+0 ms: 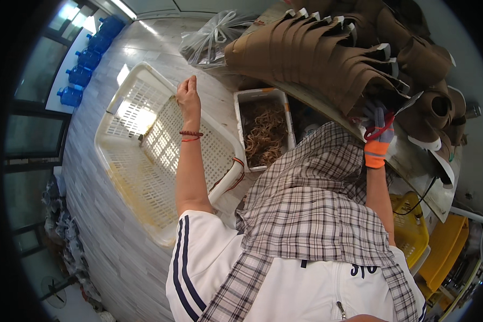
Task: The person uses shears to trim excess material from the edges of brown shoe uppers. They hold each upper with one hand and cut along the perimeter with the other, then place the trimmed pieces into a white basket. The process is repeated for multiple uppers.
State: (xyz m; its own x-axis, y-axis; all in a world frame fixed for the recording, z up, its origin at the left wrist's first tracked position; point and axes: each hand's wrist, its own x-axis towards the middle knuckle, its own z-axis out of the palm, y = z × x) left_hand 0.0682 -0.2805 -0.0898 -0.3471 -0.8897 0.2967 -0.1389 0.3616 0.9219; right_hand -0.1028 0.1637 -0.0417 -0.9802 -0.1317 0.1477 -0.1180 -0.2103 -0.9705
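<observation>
left hand (188, 95) bare, fingers pressed together, touching rim of white slatted crate (145, 155) at 10 o'clock | crate lying tilted on floor, long axis running 11-to-5 | right hand (379, 134) gloved, gripping red-handled scissors (382, 129) at 2 o'clock against stacked brown leather pieces (327, 53) | white tray (263, 129) of brown scraps sitting between hands
</observation>
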